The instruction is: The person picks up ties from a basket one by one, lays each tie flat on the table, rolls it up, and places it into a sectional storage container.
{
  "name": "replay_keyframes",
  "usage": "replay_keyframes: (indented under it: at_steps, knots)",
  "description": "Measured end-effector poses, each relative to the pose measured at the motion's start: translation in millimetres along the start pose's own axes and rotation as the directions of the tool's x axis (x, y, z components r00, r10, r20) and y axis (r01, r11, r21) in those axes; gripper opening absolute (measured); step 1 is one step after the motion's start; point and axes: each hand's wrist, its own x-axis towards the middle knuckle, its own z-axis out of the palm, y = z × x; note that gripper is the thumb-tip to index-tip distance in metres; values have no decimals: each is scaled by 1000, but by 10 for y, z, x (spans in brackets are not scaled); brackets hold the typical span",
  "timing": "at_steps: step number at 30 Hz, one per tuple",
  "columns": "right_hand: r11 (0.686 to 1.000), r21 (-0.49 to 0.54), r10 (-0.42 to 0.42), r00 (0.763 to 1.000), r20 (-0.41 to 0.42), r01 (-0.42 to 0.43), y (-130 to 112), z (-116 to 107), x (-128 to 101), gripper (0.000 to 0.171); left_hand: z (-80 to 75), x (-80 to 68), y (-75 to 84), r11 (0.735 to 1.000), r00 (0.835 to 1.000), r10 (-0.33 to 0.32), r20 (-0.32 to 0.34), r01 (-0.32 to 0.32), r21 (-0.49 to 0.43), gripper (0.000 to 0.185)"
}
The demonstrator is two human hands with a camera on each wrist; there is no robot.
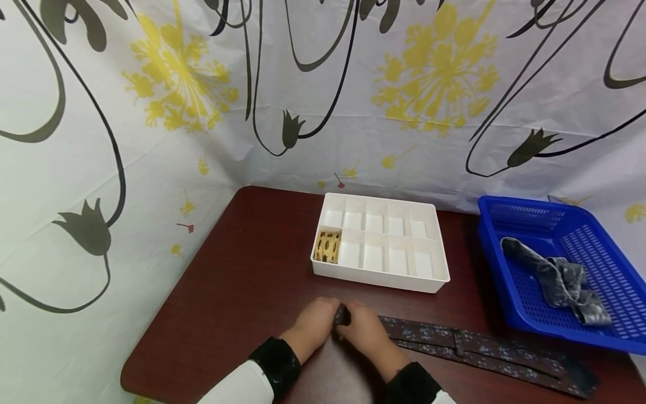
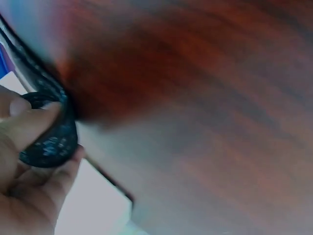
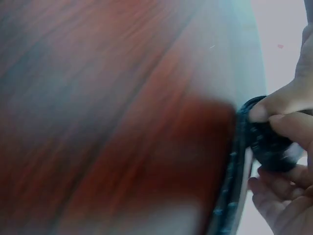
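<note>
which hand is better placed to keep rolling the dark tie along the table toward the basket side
Probably the right hand. It sits on the side where the unrolled dark tie stretches away, so it can feed the roll forward. The left hand pinches the rolled end and better serves to steady it.

Dark red-brown wooden table point(image 1: 242, 292) with rounded corner, set into a corner formed by two hanging sheets — white curtain fabric point(image 1: 353, 112) printed with yellow flower bursts and black looping stems. Even, soft lighting — faint sheen on the tabletop.
</note>
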Motion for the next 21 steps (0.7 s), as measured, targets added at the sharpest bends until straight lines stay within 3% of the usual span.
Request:
replay_keyframes:
  at_steps: [3, 5, 9, 12, 15, 18, 21]
  knots:
    - [999, -32, -12, 1000, -15, 12, -48, -26, -5, 45, -20, 0, 53, 999, 999, -23, 31, 21, 49, 16]
    - [999, -37, -20, 1000, -22, 19, -49, -34, -13, 40, -14, -1, 48, 1000, 999, -25, 28, 24, 20, 18]
    - [999, 27, -25, 1000, -17, 25, 26, -22, -21, 31, 55, -6, -65, 987, 1000, 19, -7, -20, -162, 26]
    - [992, 127, -15, 1000, 9, 13, 109, -15, -22, 32, 127, -13, -172, 952, 998, 53, -25, -58, -300, 32]
    - [980, 201, -1, 1000, 29, -5, 174, -15, -28, 34, 190, -14, -238, 924, 997, 60, -45, -72, -376, 32]
    - [975, 223, 11, 999, 40, -19, 212, -11, -38, 35, 219, -13, -250, 921, 997, 55, -55, -72, -382, 28]
    - [978, 207, 19, 999, 42, -28, 218, -12, -51, 35, 192, -6, -214, 945, 997, 72, -41, -81, -318, 25]
